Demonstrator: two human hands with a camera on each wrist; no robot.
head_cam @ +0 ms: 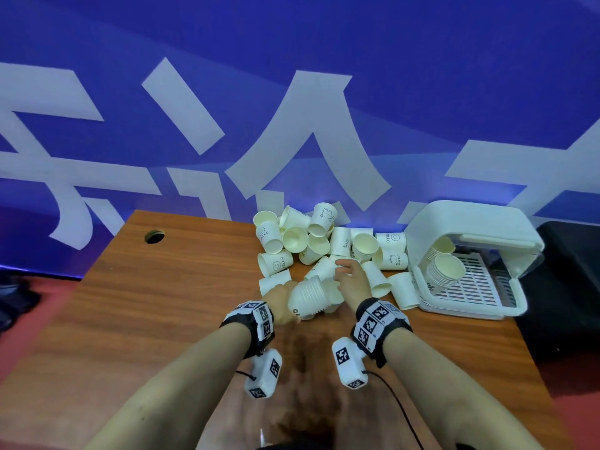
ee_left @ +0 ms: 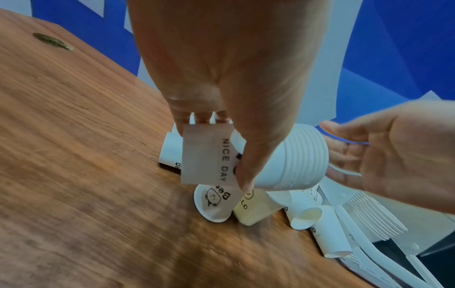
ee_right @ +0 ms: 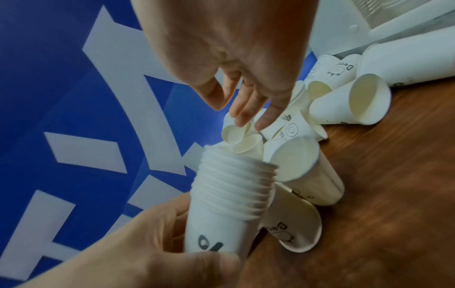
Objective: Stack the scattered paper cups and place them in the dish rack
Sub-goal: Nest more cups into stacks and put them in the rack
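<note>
My left hand [head_cam: 284, 303] grips a nested stack of white paper cups [head_cam: 310, 295], tilted with its rims pointing away toward the pile. In the left wrist view my thumb and fingers wrap the stack [ee_left: 290, 161]. My right hand [head_cam: 350, 276] hovers just right of the stack's mouth, fingers spread and holding nothing, fingertips [ee_right: 246, 117] above loose cups [ee_right: 349, 101]. Several loose cups [head_cam: 311, 241] lie scattered in a heap behind both hands. The white dish rack [head_cam: 467, 311] stands at the right with its lid raised and another cup stack [head_cam: 443, 271] inside.
The wooden table [head_cam: 162, 303] has a round cable hole [head_cam: 154, 237] at the far left. A blue wall with white lettering [head_cam: 292, 92] rises behind the table. A black object [head_cam: 571, 271] sits right of the rack. Loose cups [head_cam: 402, 290] lie against the rack's front.
</note>
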